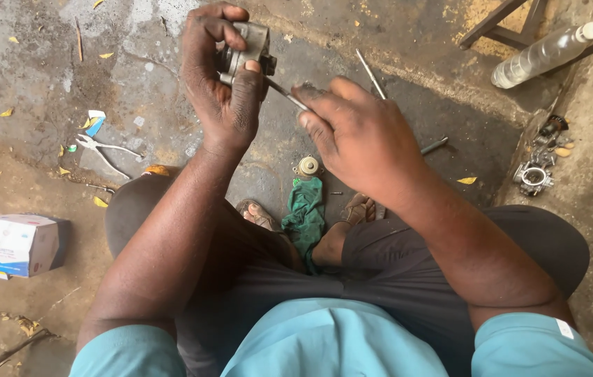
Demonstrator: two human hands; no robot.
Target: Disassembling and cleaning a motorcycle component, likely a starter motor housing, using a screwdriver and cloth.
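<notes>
Overhead, from the head camera, the left hand point(223, 84) was wrapped around a small grey metal engine part point(246, 47), thumb and fingers clamped on it, raised above the concrete floor point(136, 77). The right hand point(356, 132) pinched a thin metal tool point(286, 94), its tip touching that part. Below the part lay a green rag point(307, 213) between the person's sandalled feet, with a small round brass piece point(308, 166) just above it. Pliers point(101, 150) lay left of the part, a cardboard box point(17, 244) lower left, a clear bottle point(544, 54) far right.
</notes>
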